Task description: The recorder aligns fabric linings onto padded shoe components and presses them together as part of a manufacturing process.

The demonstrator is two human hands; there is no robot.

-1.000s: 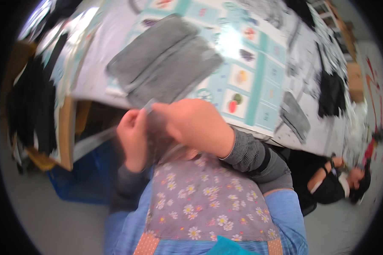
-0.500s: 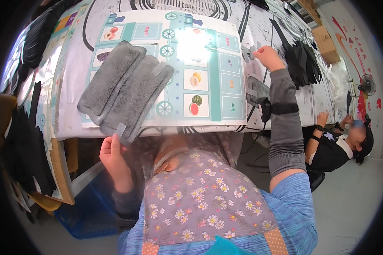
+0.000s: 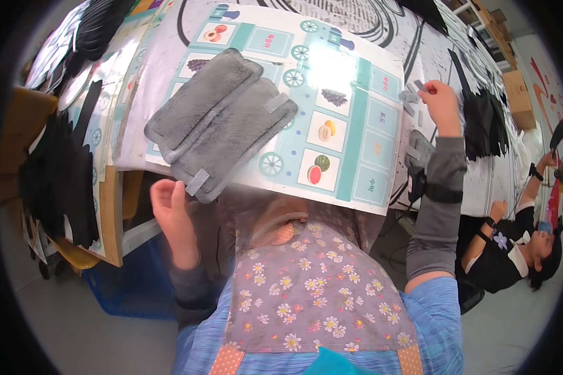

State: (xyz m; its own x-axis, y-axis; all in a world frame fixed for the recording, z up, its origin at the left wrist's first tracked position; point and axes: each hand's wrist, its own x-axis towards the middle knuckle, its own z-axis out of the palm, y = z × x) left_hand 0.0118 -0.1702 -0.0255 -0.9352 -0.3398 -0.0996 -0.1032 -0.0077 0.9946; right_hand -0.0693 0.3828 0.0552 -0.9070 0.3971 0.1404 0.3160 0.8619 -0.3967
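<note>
A grey plush pad [image 3: 216, 115] with a fold down its middle lies slantwise on the printed board. One pale grey tab [image 3: 197, 182] sits at its near corner and another tab [image 3: 276, 102] near its right end. My left hand [image 3: 174, 219] is just off the near corner, fingers loosely apart and holding nothing. At the board's right side, my right hand [image 3: 441, 103] pinches a small grey strip [image 3: 421, 87]. Several similar grey strips [image 3: 409, 102] lie beside that hand. A smaller grey plush piece [image 3: 421, 147] lies near my right wrist.
The white board [image 3: 350, 199] carries fruit pictures. Black fabric strips [image 3: 483, 125] are piled at the right, and more black fabric [image 3: 56, 181] hangs at the left. A blue basket [image 3: 128, 287] stands below the table. Another person [image 3: 500, 256] works at the far right.
My left hand has come off the tab at the pad's near corner and its fingers have loosened. My right hand now shows a grey strip in its pinch. The whole view has shifted and tilted.
</note>
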